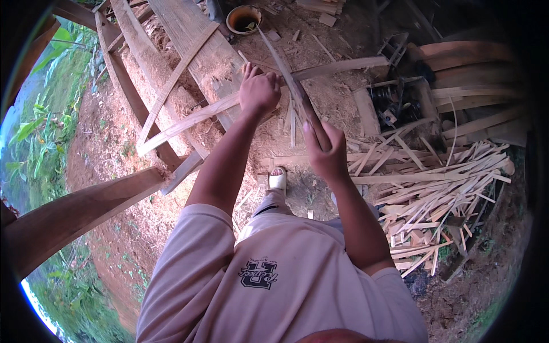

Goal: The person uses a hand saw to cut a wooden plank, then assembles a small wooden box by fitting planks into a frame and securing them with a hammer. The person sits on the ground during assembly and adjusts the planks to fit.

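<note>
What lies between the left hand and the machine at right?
A pale wooden strip and the long knife, over sawdust-strewn ground, in the head view.

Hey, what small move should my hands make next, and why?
I'd probably shift your left hand slightly left along the pale wooden strip. In this view, the long blade gripped in your right hand passes just right of your left hand, so more clearance looks safer. Whether the blade touches the wood, I can't tell.
</note>
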A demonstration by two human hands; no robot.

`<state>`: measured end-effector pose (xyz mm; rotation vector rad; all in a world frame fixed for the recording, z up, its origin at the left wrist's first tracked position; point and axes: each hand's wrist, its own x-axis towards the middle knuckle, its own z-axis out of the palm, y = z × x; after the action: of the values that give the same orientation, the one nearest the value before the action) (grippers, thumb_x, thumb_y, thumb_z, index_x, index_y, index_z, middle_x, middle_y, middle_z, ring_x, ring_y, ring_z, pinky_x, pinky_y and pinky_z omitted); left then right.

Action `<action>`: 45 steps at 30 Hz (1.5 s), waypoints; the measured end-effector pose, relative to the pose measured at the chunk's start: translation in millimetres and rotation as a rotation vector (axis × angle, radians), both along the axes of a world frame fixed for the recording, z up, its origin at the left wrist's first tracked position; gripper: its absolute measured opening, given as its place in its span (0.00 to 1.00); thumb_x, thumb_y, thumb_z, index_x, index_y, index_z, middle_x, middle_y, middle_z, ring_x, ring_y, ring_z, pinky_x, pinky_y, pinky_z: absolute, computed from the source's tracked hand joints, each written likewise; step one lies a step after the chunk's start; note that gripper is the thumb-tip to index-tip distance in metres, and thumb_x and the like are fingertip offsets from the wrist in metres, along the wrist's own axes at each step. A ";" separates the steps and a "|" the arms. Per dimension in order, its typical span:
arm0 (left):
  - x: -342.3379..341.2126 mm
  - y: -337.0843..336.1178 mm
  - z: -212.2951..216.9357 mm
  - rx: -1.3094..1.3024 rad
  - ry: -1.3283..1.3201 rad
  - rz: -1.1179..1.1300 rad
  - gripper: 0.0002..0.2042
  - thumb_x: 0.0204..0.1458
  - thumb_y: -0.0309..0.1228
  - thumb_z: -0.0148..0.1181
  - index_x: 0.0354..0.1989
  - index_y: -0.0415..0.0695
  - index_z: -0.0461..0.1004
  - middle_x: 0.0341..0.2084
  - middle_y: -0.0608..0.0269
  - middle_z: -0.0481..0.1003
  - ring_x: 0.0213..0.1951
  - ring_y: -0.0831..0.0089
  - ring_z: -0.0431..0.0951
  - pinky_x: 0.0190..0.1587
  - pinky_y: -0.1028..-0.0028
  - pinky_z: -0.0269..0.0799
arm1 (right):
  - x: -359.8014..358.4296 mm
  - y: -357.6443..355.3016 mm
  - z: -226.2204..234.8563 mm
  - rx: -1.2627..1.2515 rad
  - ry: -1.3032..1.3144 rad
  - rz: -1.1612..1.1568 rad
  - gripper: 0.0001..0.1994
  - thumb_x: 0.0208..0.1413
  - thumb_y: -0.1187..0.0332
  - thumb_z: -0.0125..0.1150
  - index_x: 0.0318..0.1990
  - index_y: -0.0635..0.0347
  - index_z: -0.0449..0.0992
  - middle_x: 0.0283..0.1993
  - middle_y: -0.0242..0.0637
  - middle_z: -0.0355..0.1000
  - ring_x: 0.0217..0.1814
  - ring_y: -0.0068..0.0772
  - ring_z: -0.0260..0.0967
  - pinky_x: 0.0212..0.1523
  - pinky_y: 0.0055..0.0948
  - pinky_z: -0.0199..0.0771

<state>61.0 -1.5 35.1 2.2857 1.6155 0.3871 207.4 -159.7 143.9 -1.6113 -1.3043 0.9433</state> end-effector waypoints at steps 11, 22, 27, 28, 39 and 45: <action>1.3 4.9 6.2 -0.061 0.030 0.064 0.18 0.66 0.39 0.42 0.39 0.44 0.80 0.42 0.51 0.82 0.60 0.59 0.72 0.76 0.61 0.45 | -4.9 47.8 -31.4 0.055 -0.023 0.001 0.16 0.63 0.65 0.62 0.25 0.64 0.70 0.15 0.33 0.61 0.18 0.20 0.56 0.22 0.33 0.56; 2.6 3.8 -7.1 0.023 0.019 0.075 0.18 0.67 0.39 0.40 0.42 0.44 0.78 0.45 0.52 0.81 0.60 0.60 0.72 0.76 0.61 0.44 | 23.4 -85.2 54.2 -0.091 0.022 0.036 0.10 0.63 0.72 0.59 0.28 0.64 0.70 0.16 0.31 0.63 0.18 0.18 0.58 0.20 0.28 0.56; -0.7 5.5 -0.4 -0.018 0.039 0.029 0.17 0.67 0.38 0.41 0.41 0.44 0.78 0.40 0.52 0.81 0.57 0.59 0.73 0.76 0.61 0.45 | 31.1 -77.2 40.4 -0.060 0.026 0.061 0.11 0.63 0.72 0.59 0.27 0.64 0.69 0.16 0.31 0.62 0.18 0.17 0.56 0.20 0.27 0.55; -1.8 4.8 -0.4 -0.019 0.072 0.017 0.17 0.68 0.38 0.41 0.41 0.45 0.78 0.39 0.53 0.81 0.56 0.60 0.73 0.76 0.61 0.45 | 27.2 -65.6 27.0 -0.022 0.028 0.054 0.11 0.63 0.72 0.59 0.27 0.64 0.69 0.16 0.30 0.61 0.18 0.17 0.55 0.20 0.28 0.54; 3.4 9.1 -2.8 -0.029 0.027 0.064 0.14 0.61 0.33 0.46 0.44 0.45 0.80 0.44 0.54 0.82 0.56 0.61 0.74 0.76 0.63 0.45 | 14.7 -29.4 -27.3 0.028 0.100 0.005 0.12 0.62 0.71 0.61 0.27 0.64 0.70 0.14 0.30 0.59 0.16 0.19 0.55 0.19 0.30 0.53; -1.6 12.1 -14.5 0.037 0.090 0.065 0.17 0.68 0.39 0.41 0.41 0.48 0.79 0.42 0.55 0.81 0.57 0.61 0.73 0.75 0.62 0.48 | 47.0 -122.9 10.1 0.035 -0.061 0.073 0.07 0.59 0.73 0.61 0.29 0.65 0.73 0.16 0.37 0.64 0.15 0.30 0.62 0.20 0.31 0.59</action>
<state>59.4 10.6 20.6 2.3135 1.7434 0.3358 254.4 -282.6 154.0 -1.5859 -1.4220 0.9159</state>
